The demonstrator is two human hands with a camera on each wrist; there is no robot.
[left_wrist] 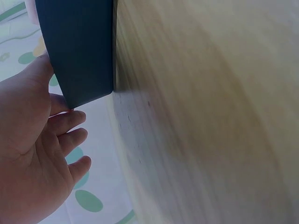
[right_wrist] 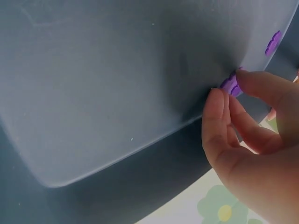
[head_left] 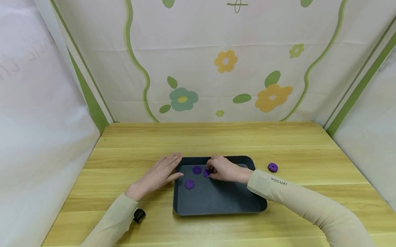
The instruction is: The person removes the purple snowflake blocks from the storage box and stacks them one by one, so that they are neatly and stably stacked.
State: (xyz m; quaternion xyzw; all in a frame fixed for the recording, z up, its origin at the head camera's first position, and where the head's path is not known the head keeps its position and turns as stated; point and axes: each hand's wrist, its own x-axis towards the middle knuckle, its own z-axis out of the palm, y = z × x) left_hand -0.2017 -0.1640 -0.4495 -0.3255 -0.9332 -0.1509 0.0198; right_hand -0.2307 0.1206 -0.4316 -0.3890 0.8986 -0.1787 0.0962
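A dark grey rectangular tray (head_left: 211,200) lies on the wooden table. My right hand (head_left: 225,169) reaches into its far part and pinches a purple flower-shaped disc (right_wrist: 229,85) between thumb and fingers, low over the tray floor. Left of it, two more purple discs (head_left: 196,170) lie flat in the tray, the second disc (head_left: 189,184) nearer to me. My left hand (head_left: 158,175) rests at the tray's far left corner, fingers extended along the outside and thumb over the left rim. In the left wrist view its fingers lie loosely against the tray's outer wall (left_wrist: 79,46).
Another purple disc (head_left: 273,167) lies on the table (head_left: 309,154) to the right of the tray, close to my right sleeve. A white curtain (head_left: 196,33) with printed flowers hangs behind the far edge, and white sheets flank both sides.
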